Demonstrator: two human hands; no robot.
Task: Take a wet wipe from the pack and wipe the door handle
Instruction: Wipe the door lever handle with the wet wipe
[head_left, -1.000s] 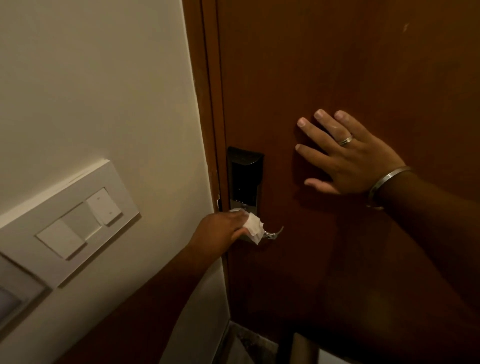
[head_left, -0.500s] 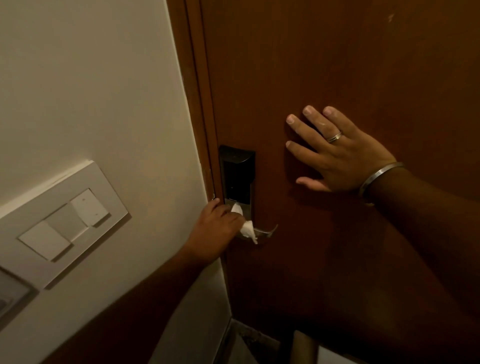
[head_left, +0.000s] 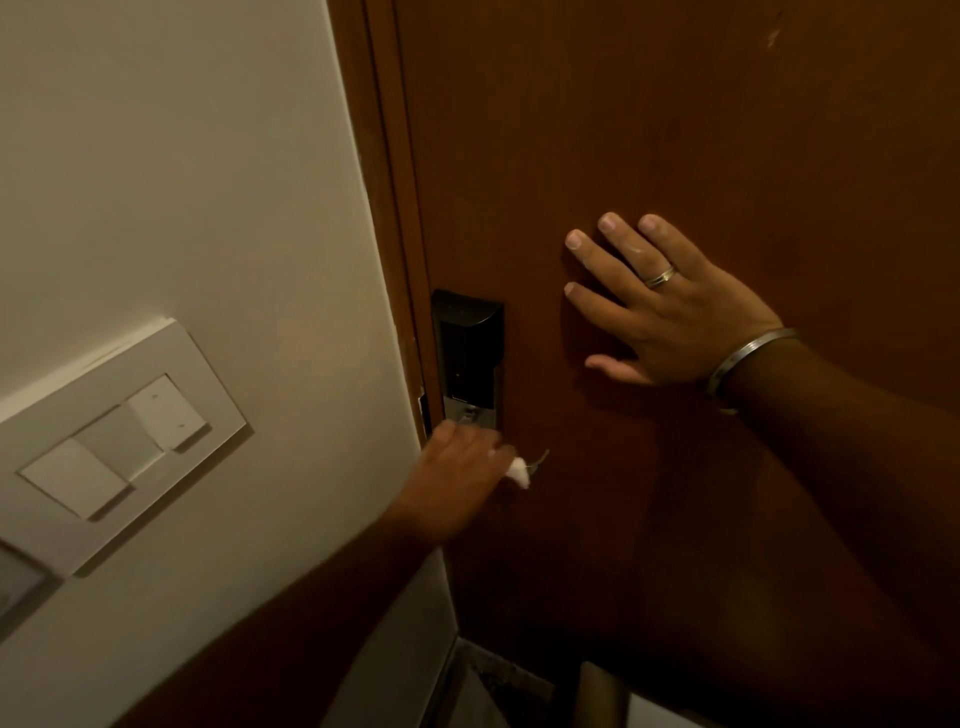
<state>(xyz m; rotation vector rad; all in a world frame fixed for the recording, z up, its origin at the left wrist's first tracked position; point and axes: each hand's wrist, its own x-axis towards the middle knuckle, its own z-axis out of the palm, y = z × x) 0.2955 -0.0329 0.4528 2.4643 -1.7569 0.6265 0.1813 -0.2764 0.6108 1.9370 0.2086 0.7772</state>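
Door handle (head_left: 540, 459): thin metal lever, long axis roughly horizontal, tip pointing right and curling slightly up; only tip visible past left hand (head_left: 457, 478). Left hand blurred, fingers closed around handle with one white wet wipe (head_left: 518, 472), crumpled, poking out right of knuckles. Right hand (head_left: 670, 306) flat on brown wooden door (head_left: 675, 130), fingers spread wide, holding nothing; one ring, one metal bangle. One black lock plate (head_left: 467, 353) above handle. One white switch panel (head_left: 111, 441) on wall, three rockers.

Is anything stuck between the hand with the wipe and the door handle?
No, nothing visible is. The left hand is closed around the wet wipe right at the door handle, hiding most of it. The right hand lies flat on the door, off to the side.
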